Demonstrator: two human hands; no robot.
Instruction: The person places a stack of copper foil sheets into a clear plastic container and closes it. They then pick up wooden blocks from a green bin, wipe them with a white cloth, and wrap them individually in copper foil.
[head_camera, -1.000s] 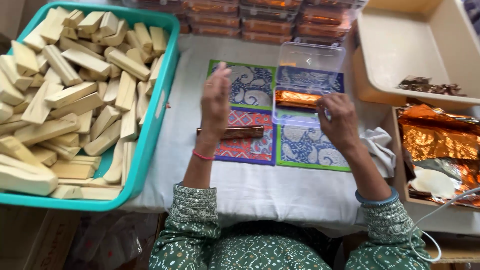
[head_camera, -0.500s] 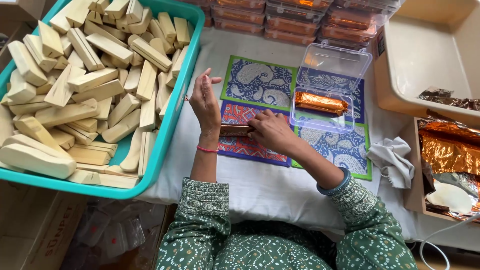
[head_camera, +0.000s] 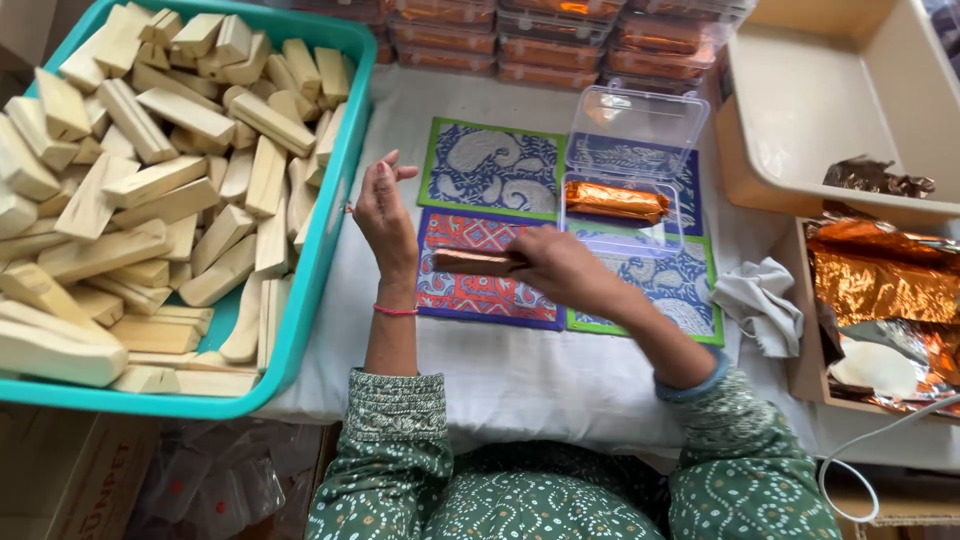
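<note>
My right hand (head_camera: 563, 267) grips one end of a copper-foil-wrapped bar (head_camera: 472, 261) and holds it just above the red patterned mat (head_camera: 480, 295). My left hand (head_camera: 384, 214) is raised beside the bar's other end, fingers loosely apart and holding nothing. Behind my right hand a clear plastic box (head_camera: 628, 170) stands with its lid up. One orange foil-wrapped bar (head_camera: 614, 201) lies inside it.
A teal tray (head_camera: 316, 230) full of several pale wooden blocks fills the left. Blue patterned mats (head_camera: 492, 168) lie under the box. A grey cloth (head_camera: 759, 303) lies right of the mats, a beige tub (head_camera: 790, 170) and foil sheets (head_camera: 880, 285) beyond it. Stacked filled boxes (head_camera: 560, 40) line the back.
My right hand left the clear box, moved left to the foil-wrapped bar on the red mat and took hold of it. My left hand stayed raised and drifted slightly left.
</note>
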